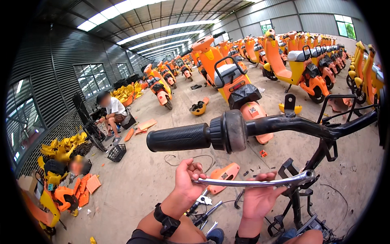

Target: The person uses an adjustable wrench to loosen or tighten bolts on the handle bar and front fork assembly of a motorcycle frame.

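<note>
Handlebar grip (178,137), right hand (258,199) palm-up under wrench (235,183)

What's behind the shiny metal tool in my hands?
Your right hand is behind the metal tool, fingers showing above it and palm below. Farther down on the floor lies an orange panel. The strips of hand and panel directly behind the tool are covered, so can't be seen.

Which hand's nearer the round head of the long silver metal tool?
Right: the tool's shaft crosses the right hand just left of the round head; the left hand holds the opposite end.
</note>
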`<state>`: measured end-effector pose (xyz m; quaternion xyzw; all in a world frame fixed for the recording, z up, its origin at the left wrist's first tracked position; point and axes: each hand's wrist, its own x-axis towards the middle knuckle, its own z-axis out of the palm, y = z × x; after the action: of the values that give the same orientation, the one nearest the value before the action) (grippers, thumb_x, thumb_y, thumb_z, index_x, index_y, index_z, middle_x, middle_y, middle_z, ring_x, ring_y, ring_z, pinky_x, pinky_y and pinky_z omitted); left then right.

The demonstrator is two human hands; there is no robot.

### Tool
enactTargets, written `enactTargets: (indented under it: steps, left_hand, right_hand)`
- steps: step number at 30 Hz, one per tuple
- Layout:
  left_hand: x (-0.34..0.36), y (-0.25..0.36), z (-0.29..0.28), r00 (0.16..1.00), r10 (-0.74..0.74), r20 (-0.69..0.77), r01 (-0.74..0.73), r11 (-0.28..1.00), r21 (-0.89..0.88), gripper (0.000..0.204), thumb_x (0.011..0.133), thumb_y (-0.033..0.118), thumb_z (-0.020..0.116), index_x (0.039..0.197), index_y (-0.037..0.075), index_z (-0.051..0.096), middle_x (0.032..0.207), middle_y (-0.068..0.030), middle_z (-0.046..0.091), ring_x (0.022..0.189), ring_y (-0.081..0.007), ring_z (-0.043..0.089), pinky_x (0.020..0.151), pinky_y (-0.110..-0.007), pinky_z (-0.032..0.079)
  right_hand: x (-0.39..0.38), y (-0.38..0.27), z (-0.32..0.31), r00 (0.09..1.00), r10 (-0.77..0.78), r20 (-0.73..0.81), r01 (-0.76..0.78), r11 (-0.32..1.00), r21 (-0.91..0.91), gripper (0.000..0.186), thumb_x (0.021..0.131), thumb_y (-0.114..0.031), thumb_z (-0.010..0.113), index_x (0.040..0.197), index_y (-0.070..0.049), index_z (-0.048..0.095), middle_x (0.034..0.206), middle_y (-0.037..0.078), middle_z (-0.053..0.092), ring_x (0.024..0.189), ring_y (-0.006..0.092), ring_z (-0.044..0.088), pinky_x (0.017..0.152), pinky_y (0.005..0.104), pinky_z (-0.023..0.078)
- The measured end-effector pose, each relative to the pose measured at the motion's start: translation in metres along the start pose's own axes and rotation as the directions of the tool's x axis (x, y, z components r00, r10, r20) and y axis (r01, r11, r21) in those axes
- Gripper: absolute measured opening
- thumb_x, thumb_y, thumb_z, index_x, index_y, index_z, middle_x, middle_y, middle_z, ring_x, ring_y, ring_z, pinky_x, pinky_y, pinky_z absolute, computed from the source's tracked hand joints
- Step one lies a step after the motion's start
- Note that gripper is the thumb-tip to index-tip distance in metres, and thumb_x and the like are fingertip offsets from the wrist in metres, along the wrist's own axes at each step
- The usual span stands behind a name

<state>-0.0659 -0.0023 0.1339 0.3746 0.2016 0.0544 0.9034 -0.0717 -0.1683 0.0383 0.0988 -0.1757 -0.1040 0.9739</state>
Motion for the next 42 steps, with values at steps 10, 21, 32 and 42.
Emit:
enactTargets:
  steps: [10, 21, 32, 42]
  left_hand:
    - [0.005, -0.004, -0.004, 0.997, -0.004, 0.083, 0.002, 1.000, 0.027, 0.032, 0.088, 0.026, 0.046, 0.064, 0.006, 0.053, 0.046, 0.0003, 0.039, 0.051, -0.0173, 0.049, 0.068, -0.035, 0.045]
    - [0.003, 0.002, -0.015, 0.994, 0.039, 0.106, -0.043, 0.998, 0.040, 0.027, 0.087, 0.022, 0.047, 0.072, 0.001, 0.056, 0.053, -0.0033, 0.046, 0.060, -0.0202, 0.053, 0.073, -0.037, 0.047]
    - [-0.094, 0.087, 0.065, -0.195, 0.510, 0.838, -0.860, -0.500, 0.104, 0.031, 0.094, 0.028, 0.039, 0.094, 0.001, 0.056, 0.084, -0.0106, 0.060, 0.083, -0.0217, 0.057, 0.086, -0.040, 0.043]
    - [-0.087, 0.063, 0.092, 0.150, 0.501, 0.853, -0.576, -0.657, 0.487, 0.065, 0.099, 0.046, 0.027, 0.081, -0.007, 0.060, 0.062, -0.0041, 0.053, 0.061, -0.0093, 0.048, 0.056, -0.022, 0.036]
  right_hand:
    - [0.009, 0.084, -0.019, 0.927, 0.226, 0.298, -0.183, 0.969, -0.167, 0.035, 0.094, -0.041, 0.050, 0.073, -0.013, 0.046, 0.065, -0.001, 0.047, 0.070, 0.0174, 0.050, 0.091, 0.0404, 0.037]
    - [0.003, 0.093, -0.014, 0.956, 0.195, 0.218, -0.176, 0.979, -0.102, 0.040, 0.097, -0.036, 0.044, 0.065, -0.012, 0.040, 0.058, 0.001, 0.043, 0.061, 0.0176, 0.048, 0.088, 0.0404, 0.038]
    - [0.011, 0.095, -0.026, 0.915, -0.020, 0.402, 0.106, 0.976, -0.191, 0.038, 0.096, -0.027, 0.043, 0.063, -0.009, 0.043, 0.057, 0.006, 0.049, 0.059, 0.0220, 0.054, 0.082, 0.0458, 0.044]
    - [0.002, 0.112, -0.018, 0.958, -0.056, 0.283, 0.039, 0.997, 0.064, 0.035, 0.094, -0.026, 0.048, 0.063, -0.009, 0.045, 0.057, 0.004, 0.048, 0.055, 0.0176, 0.050, 0.069, 0.0391, 0.046]
